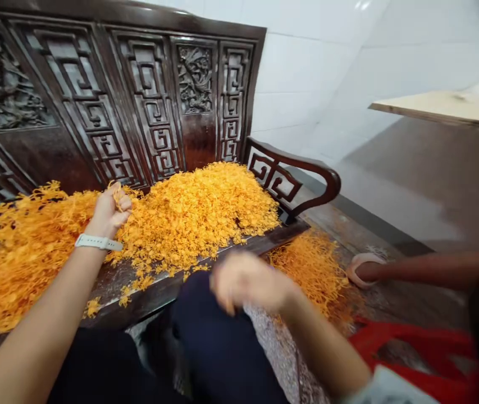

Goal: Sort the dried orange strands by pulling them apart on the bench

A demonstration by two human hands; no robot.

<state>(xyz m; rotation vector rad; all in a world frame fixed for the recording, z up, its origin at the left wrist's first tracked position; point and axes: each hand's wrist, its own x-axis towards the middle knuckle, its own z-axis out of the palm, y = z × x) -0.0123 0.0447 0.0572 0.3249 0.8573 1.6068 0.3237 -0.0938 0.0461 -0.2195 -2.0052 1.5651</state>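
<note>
A big heap of orange stringy strands (197,207) covers the seat of a dark carved wooden bench (167,289). My left hand (110,210), with a white band on its wrist, is closed on a small bunch of orange strands above the heap. My right hand (245,280) hovers over my dark-clothed knee near the bench's front edge. It is smeared by motion, so its fingers do not show clearly. More orange strands (313,266) lie on the floor to the right of the bench.
The bench has a tall carved back (96,95) and a curved armrest (293,177) at its right end. Another person's leg with a pale sandal (363,266) stretches in from the right. A red object (416,348) lies at bottom right. A light wooden tabletop (445,106) juts out at upper right.
</note>
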